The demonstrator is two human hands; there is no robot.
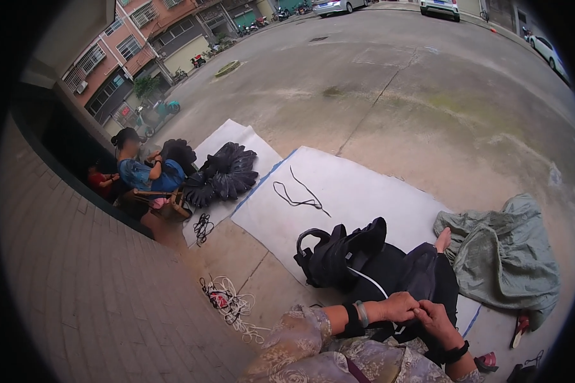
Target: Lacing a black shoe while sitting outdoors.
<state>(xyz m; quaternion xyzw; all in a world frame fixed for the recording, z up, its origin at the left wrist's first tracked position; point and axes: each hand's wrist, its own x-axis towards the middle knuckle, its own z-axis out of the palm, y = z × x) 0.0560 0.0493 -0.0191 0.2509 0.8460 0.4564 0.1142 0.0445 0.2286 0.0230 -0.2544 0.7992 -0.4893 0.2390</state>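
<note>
My left hand point(399, 307) and my right hand point(432, 318) meet above my lap, fingertips pinched together. What they pinch is too small to make out. A white cord point(368, 279) runs from the dark pile toward my left hand and passes out of sight behind it. Just beyond my fingers lies a dark grey pouch-like fabric piece point(419, 271), its near edge close to the fingertips. To its left, a black fabric bag point(329, 256) with a looped handle rests against my black-clad leg.
White sheets point(364, 185) cover the ground, one with a black cord point(300, 203) on it. A grey-green cloth point(505, 255) lies right. Tangled white cords point(231, 305) lie left by a brick wall point(128, 274). Farther off, a seated person point(148, 169) works beside bundled black pieces point(227, 172).
</note>
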